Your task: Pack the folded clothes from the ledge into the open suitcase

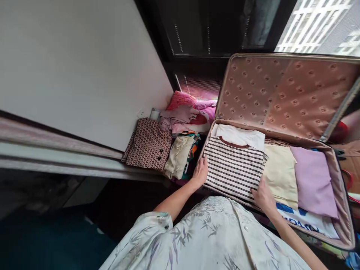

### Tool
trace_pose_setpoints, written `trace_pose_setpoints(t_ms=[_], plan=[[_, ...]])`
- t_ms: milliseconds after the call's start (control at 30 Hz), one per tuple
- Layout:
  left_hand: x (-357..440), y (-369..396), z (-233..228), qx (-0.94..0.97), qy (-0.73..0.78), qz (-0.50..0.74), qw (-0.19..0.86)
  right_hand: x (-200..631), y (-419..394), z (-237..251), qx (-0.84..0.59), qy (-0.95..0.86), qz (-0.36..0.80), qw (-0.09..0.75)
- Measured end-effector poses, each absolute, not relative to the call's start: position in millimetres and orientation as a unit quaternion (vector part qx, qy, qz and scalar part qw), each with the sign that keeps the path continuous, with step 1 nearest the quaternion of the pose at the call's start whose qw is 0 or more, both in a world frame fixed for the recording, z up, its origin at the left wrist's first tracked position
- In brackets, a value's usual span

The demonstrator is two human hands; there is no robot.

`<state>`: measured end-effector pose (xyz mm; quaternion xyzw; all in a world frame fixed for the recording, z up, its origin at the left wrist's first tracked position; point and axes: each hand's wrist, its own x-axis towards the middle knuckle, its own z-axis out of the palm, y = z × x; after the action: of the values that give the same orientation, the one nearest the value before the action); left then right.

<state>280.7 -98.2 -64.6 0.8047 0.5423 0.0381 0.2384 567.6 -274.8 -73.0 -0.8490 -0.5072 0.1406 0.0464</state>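
Note:
A folded striped T-shirt (pixel 234 165), white with dark lines and a brown collar, lies at the left end of the open suitcase (pixel 347 225). At its left edge, my left hand (pixel 200 171) grips the cloth, fingers partly hidden along the side. My right hand (pixel 264 197) holds its lower right corner, with the thumb on top and the other fingers mostly out of sight. A white folded garment (pixel 255 138) shows behind the collar. Right of the striped T-shirt are a cream folded garment (pixel 281 172) and a lilac one (pixel 315 182).
The raised suitcase lid (pixel 295 90) leans back by the window. Left of the case sit a brown patterned garment (pixel 150 144), a beige folded garment (pixel 180 153) and pink clothes (pixel 182 114). A white wall panel (pixel 84 67) stands at the left.

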Motion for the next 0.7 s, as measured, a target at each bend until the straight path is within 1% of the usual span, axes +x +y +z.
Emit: trace_pose_setpoints(t_ms=[67, 133, 200, 267, 333, 367, 433, 500, 567, 600, 700], plan=[[287.8, -96.0, -67.6, 0.846, 0.493, 0.029, 0.2, 557.7, -268.2, -63.3, -0.83, -0.556, 0.044, 0.024], [294.7, -93.0, -70.4, 0.867, 0.453, -0.012, 0.208, 548.5, -260.1, -61.9, -0.793, -0.609, -0.003, 0.015], [299.0, -91.3, -71.1, 0.868, 0.432, -0.038, 0.243, 542.8, -252.5, -69.1, -0.766, -0.642, 0.014, -0.012], [296.7, -91.2, -67.7, 0.865, 0.414, -0.019, 0.284, 542.0, -246.2, -78.5, -0.755, -0.652, 0.052, -0.045], [282.8, -90.7, -61.3, 0.859, 0.395, 0.061, 0.319, 543.9, -239.3, -81.2, -0.753, -0.652, 0.072, -0.054], [270.4, -89.4, -58.2, 0.848, 0.4, 0.113, 0.327, 544.4, -234.6, -78.3, -0.751, -0.654, 0.074, -0.046], [234.7, -84.1, -56.2, 0.8, 0.468, 0.204, 0.316, 540.7, -219.4, -64.3, -0.739, -0.668, 0.081, -0.004], [189.0, -76.6, -63.0, 0.72, 0.59, 0.243, 0.273, 527.3, -193.7, -43.8, -0.71, -0.693, 0.108, 0.056], [143.0, -70.7, -78.6, 0.642, 0.694, 0.225, 0.238, 502.7, -156.3, -23.6, -0.672, -0.717, 0.154, 0.105], [123.1, -69.2, -88.5, 0.614, 0.726, 0.206, 0.231, 486.5, -133.8, -15.4, -0.654, -0.726, 0.179, 0.116], [85.7, -69.1, -116.8, 0.581, 0.755, 0.168, 0.252, 426.6, -57.3, -3.1, -0.612, -0.746, 0.24, 0.105]])
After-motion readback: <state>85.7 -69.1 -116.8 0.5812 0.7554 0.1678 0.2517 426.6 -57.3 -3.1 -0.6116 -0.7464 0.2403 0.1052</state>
